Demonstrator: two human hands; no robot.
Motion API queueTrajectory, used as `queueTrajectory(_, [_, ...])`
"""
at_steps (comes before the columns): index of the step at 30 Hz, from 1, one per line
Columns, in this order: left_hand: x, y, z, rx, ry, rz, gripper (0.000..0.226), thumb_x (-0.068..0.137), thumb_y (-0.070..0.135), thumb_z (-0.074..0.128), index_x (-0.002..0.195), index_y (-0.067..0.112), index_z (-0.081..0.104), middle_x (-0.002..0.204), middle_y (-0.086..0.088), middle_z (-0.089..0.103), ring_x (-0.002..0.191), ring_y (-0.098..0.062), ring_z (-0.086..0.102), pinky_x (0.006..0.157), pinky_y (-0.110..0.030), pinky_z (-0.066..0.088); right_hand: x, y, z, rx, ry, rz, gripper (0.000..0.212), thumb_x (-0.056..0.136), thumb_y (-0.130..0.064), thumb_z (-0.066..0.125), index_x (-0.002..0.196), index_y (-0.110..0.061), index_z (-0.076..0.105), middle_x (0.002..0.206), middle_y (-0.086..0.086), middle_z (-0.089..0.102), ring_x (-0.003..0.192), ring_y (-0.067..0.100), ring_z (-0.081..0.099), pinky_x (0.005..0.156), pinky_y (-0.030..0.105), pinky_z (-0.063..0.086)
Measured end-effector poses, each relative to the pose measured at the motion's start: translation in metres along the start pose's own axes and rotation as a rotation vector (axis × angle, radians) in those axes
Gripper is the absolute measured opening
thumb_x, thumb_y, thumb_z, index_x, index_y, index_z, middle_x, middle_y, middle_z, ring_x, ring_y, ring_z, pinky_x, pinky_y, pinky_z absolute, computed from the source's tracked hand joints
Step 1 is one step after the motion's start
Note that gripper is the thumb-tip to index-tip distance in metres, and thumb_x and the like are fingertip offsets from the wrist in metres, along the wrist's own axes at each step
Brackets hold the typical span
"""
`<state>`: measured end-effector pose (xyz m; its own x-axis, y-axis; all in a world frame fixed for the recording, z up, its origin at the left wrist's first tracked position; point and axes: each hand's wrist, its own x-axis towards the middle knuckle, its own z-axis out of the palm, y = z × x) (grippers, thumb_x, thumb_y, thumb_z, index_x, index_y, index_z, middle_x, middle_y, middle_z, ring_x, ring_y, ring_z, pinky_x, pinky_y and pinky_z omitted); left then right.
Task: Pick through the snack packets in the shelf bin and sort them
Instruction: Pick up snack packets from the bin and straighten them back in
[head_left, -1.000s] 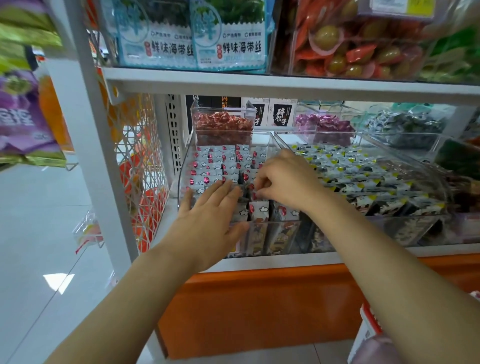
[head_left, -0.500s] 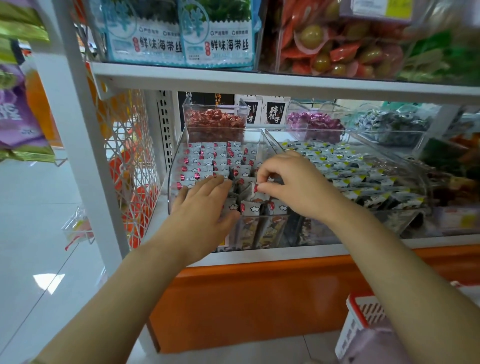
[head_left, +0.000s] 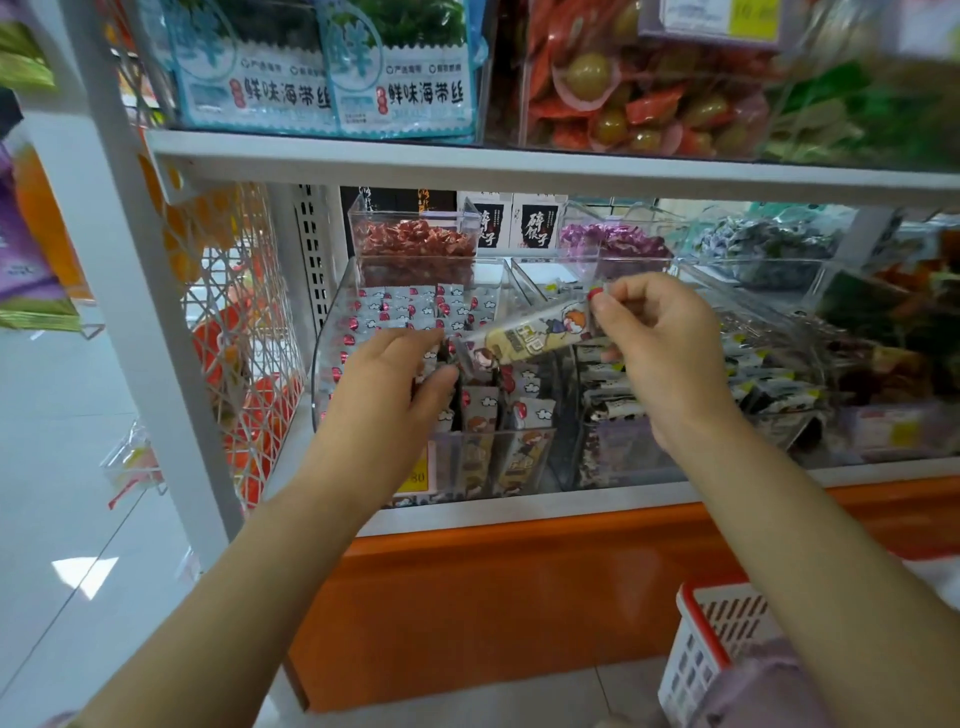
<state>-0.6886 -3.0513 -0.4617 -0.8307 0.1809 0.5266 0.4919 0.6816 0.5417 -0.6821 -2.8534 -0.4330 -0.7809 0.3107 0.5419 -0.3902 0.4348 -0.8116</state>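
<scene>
Lifted from bin (head_left: 332, 332) since before: packet (head_left: 535, 332) pinched in right grip (head_left: 654, 338); left grip (head_left: 384, 384) flat on rows (head_left: 400, 312). Mid-pick; next needs choosing its row.

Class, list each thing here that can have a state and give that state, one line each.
right hand, pinching the snack packet's upper end.
snack packet, lifted above the shelf bin, tilted.
left hand, at the packet's lower end; grip unclear.
shelf bin, open-topped, full of upright packets.
neighbouring bin, open-topped, filled with darker packets.
</scene>
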Motion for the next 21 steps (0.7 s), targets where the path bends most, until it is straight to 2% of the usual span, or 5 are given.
queueTrajectory(5, [0.0,0.006,-0.002,-0.317,-0.041,-0.113,0.024,0.095,0.026,0.047,0.088,0.008,0.061,0.076,-0.011,0.061,0.063,-0.014,0.052,0.058,-0.026,0.042,-0.009,0.004,0.006,0.269,-0.077,0.24,0.012,0.093,-0.008,0.055,0.082,-0.011,0.059,0.081,0.001,0.062,0.065,0.004,0.059,0.052,0.016,0.049])
queueTrajectory(10, [0.002,0.002,-0.006,-0.696,-0.034,-0.373,0.025,0.097,0.028,0.045,0.086,0.014,0.063,0.086,-0.009,0.068,0.071,-0.012,0.062,0.063,-0.027,0.053,-0.014,0.005,0.011,0.388,-0.161,0.369,0.011,0.091,-0.01,0.056,0.082,-0.01,0.063,0.082,0.006,0.062,0.061,0.008,0.057,0.05,0.018,0.048])
queueTrajectory(14, [0.003,0.001,-0.009,-0.887,-0.008,-0.503,0.028,0.097,0.03,0.045,0.091,0.009,0.062,0.073,-0.005,0.066,0.06,-0.009,0.063,0.052,-0.022,0.05,-0.016,0.001,0.012,0.553,-0.238,0.472,0.008,0.089,-0.007,0.058,0.087,-0.008,0.066,0.093,0.014,0.06,0.053,0.005,0.056,0.048,0.018,0.048])
queueTrajectory(18, [0.002,-0.001,-0.013,-0.858,0.044,-0.521,0.025,0.097,0.023,0.046,0.084,0.007,0.06,0.052,0.005,0.062,0.049,-0.006,0.058,0.048,-0.018,0.05,-0.015,-0.003,0.01,0.774,-0.263,0.64,0.006,0.085,-0.002,0.058,0.087,-0.004,0.063,0.065,0.004,0.059,0.05,0.008,0.056,0.045,0.018,0.048])
queueTrajectory(21, [0.001,-0.002,-0.014,-0.854,0.082,-0.533,0.024,0.094,0.019,0.052,0.073,0.007,0.056,0.051,0.003,0.055,0.045,-0.007,0.049,0.045,-0.019,0.047,-0.014,-0.003,0.009,0.878,-0.256,0.77,0.006,0.086,-0.002,0.057,0.081,-0.004,0.061,0.062,0.005,0.054,0.05,0.01,0.052,0.043,0.018,0.047])
